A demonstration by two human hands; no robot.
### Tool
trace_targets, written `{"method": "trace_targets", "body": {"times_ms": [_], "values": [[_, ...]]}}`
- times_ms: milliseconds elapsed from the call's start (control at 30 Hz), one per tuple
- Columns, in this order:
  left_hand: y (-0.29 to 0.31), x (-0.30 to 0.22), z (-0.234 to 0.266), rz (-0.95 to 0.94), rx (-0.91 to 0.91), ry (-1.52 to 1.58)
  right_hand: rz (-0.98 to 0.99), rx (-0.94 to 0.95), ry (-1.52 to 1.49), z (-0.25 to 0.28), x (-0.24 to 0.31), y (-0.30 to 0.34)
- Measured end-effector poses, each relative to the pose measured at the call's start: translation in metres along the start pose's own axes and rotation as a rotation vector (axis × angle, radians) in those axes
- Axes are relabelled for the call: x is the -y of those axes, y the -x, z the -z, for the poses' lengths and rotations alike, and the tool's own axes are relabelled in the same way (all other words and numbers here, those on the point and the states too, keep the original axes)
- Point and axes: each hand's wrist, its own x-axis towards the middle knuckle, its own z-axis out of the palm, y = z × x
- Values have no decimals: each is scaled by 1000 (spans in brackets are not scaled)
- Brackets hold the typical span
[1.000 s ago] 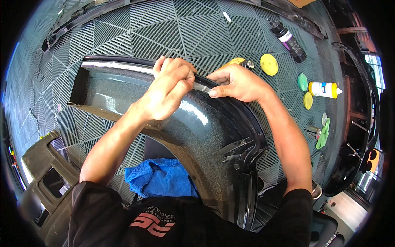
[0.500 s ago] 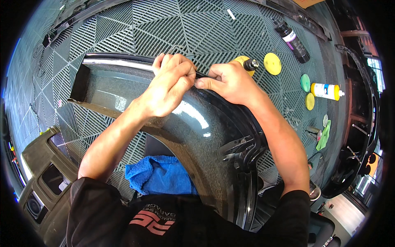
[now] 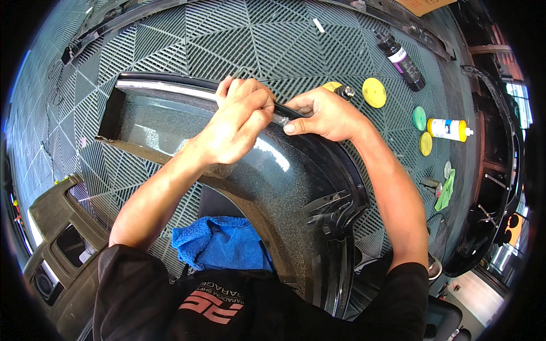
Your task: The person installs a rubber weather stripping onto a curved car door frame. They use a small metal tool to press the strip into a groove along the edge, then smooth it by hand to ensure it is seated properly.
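Note:
A dark car fender [image 3: 273, 199] lies in front of me with its hollow, dusty inner side up. A bright silvery strip [image 3: 165, 88] runs along its far edge. My left hand [image 3: 243, 113] is closed over that edge, fingers curled and knuckles up; anything pinched inside it is hidden. Just to its right, my right hand [image 3: 330, 116] grips the same edge, thumb on the near side and fingers over the far side. A small silvery patch shows on the edge between the two hands.
A blue towel [image 3: 222, 241] lies under the fender's arch. To the right on the ribbed floor are a polisher [image 3: 344, 92], yellow pads [image 3: 374, 92], a green pad [image 3: 420, 118], a black bottle [image 3: 402, 63], a yellow-and-white bottle [image 3: 447, 129] and a green cloth [image 3: 445, 191]. A trim panel [image 3: 71, 244] stands left.
My right hand has slid a little to the right along the edge, widening the gap to my left hand. The silvery patch between them now shows. My left hand has barely shifted.

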Motion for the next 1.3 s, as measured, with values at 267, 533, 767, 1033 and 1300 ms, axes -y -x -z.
{"method": "trace_targets", "body": {"times_ms": [267, 533, 767, 1033, 1300], "values": [[2, 9, -1, -12, -25, 5, 82, -257, 285, -19, 3, -9], [1, 9, -1, -27, -81, 128, -18, -241, 419, -12, 18, -12], [-1, 2, 0, 26, -48, 65, -20, 26, 115, 16, 14, 4], [0, 5, -5, -11, -59, 0, -31, -84, 128, -6, 12, -5], [3, 11, -7, -58, -108, 14, 79, -332, 483, -28, 20, -8]]}}
